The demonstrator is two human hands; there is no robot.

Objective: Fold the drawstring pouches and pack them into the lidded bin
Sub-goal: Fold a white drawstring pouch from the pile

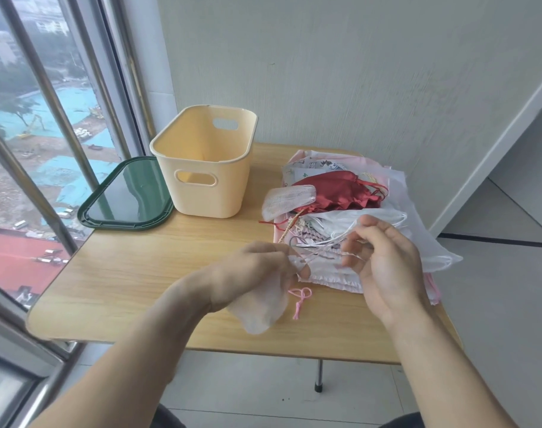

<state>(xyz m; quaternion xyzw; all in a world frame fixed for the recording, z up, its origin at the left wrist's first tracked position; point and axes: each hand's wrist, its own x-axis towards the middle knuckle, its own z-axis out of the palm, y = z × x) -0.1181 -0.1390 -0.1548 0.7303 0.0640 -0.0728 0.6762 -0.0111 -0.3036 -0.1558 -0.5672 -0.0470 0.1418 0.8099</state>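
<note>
On the wooden counter [146, 273], seen from the head camera, the cream bin [201, 168] stands open at the back. Its dark green lid [124, 199] lies flat just to the left of the bin, touching its base. To the right of the bin sits a loose pile of drawstring pouches [340, 193], a red satin one [334, 188] on top. In front of the bin, nearer the person, the left hand [251, 273] has its fingers curled round a sheer white pouch [257, 310], which hangs below the palm. The right hand [383, 261], in front of the pile, pinches thin white cords [325, 242] between thumb and bent fingers; the cords run across to the left hand. A pink cord [300, 299] lies on the counter between the two hands.
</note>
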